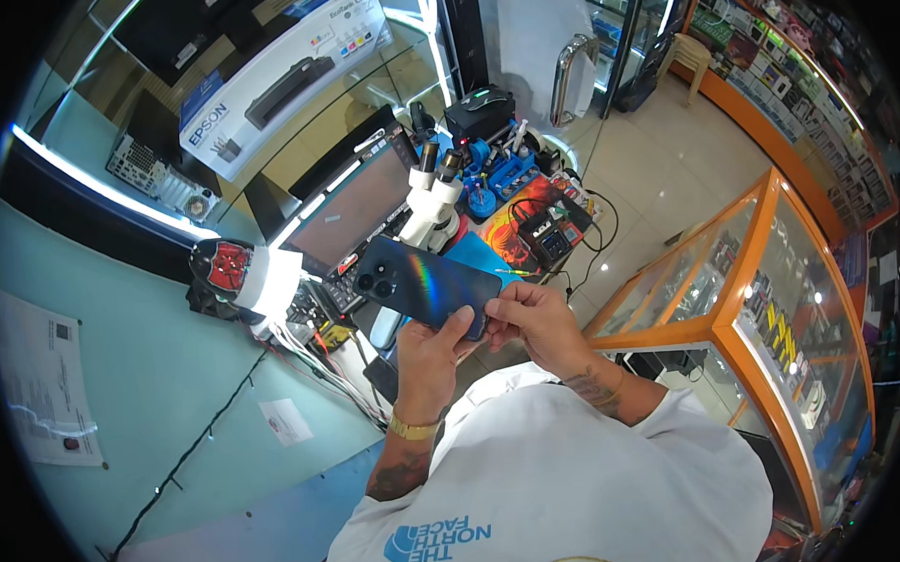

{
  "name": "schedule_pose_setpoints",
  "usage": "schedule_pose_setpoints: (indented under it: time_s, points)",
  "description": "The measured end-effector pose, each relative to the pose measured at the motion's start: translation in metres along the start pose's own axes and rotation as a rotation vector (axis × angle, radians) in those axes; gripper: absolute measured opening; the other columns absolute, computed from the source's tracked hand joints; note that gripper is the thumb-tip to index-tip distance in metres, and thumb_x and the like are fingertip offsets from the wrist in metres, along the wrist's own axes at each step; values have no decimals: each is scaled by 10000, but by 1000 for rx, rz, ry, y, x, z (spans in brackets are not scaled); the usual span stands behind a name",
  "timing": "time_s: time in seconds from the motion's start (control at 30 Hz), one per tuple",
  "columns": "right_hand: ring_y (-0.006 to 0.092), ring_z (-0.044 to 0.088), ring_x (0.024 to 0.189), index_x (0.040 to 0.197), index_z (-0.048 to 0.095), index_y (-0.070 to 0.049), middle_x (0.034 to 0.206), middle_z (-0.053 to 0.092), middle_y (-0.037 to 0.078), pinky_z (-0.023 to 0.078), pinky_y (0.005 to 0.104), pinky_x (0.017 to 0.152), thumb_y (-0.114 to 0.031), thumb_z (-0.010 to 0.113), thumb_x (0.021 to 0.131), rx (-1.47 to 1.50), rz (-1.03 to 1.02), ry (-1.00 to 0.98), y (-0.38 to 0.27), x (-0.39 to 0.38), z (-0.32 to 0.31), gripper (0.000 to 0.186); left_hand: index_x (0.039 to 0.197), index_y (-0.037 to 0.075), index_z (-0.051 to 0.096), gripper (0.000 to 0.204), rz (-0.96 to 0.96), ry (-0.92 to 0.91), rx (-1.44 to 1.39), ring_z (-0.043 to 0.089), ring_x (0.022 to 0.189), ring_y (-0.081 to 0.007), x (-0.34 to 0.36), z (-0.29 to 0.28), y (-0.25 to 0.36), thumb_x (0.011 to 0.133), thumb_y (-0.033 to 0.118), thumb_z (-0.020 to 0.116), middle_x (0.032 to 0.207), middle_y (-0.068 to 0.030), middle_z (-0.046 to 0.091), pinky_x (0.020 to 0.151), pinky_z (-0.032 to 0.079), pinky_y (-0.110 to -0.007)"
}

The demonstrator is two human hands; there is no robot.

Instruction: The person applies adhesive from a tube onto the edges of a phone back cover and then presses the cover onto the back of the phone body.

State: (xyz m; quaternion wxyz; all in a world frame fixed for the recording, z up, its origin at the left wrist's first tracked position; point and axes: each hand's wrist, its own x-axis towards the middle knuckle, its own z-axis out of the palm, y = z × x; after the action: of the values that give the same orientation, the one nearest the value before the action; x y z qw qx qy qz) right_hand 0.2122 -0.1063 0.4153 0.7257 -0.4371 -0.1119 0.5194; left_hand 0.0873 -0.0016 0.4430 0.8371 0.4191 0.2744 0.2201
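Your view takes in a crowded repair surface (556, 193) with a glass display cabinet (768, 300) framed in orange to your right, well apart from your hands. Above the surface, a large white printer carton (284, 79) lies tilted on a glass shelf. Below it a dark monitor (353, 210) leans beside a white stereo microscope (432, 197), which stands directly beyond the item you hold. A bright printed work mat (513, 229) carries a small black power unit (548, 240) with leads; blue tool racks (501, 175) stand behind it. To your left, a red-and-black mask figure (222, 267) rests by a white roll, and a bundle of white cables (314, 365) runs down along the pale green wall.

You hold a dark blue smartphone (425, 282) above the near edge of the surface, back panel facing up, camera cluster at its far-left end, a rainbow sheen across the panel. It lies tilted, between you and the microscope base.

Your left hand (428, 356) is closed around the lower near edge of the phone, thumb pressed up onto the back panel. Your right hand (536, 318) is curled at the phone's right end, fingertips pinching that corner. Both hands touch the phone; nothing lies between them and it. A gold bracelet (413, 429) circles your left wrist.
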Motion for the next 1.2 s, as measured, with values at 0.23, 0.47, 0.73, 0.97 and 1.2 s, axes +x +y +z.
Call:
schedule_pose_setpoints:
  time_s: [0.23,0.47,0.73,0.97,1.2]
  points:
    - [225,629,839,947,681,-56,935,651,88,510,361,765,-128,752,784,-1046,-983,140,-35,-13,6,191,988,-6,641,111,-182,-62,-245,686,845,-176,6,-15,19,922,76,607,928,-85,691,805,603,-348]
    - [227,595,945,965,673,-62,998,611,43,468,443,906,-98,676,697,-1517,-1421,-283,-81,5,24,271,968,-9,646,127,-287,-102,-335,686,821,-170,11,-11,36,939,98,586,891,-86,693,862,583,-355]
    - [215,561,911,885,635,-69,906,550,40,473,469,936,-144,633,718,-1541,-1543,-622,-105,42,34,183,1060,-17,604,190,-339,-187,-466,662,872,-175,27,-15,46,977,136,528,946,-88,680,933,548,-405]
    - [237,554,960,916,637,-29,940,572,50,457,481,963,-168,617,724,-1617,-1647,-951,-113,66,19,238,1155,11,573,221,-230,-62,-360,667,890,-170,57,-13,26,981,140,528,1025,-62,673,852,557,-341]
    - [172,665,767,981,700,-35,896,705,92,519,304,688,-128,621,875,-1039,-882,72,-194,177,-96,161,967,51,643,85,-122,44,-332,672,694,-139,102,-11,-2,903,105,657,864,-61,697,566,576,-252]
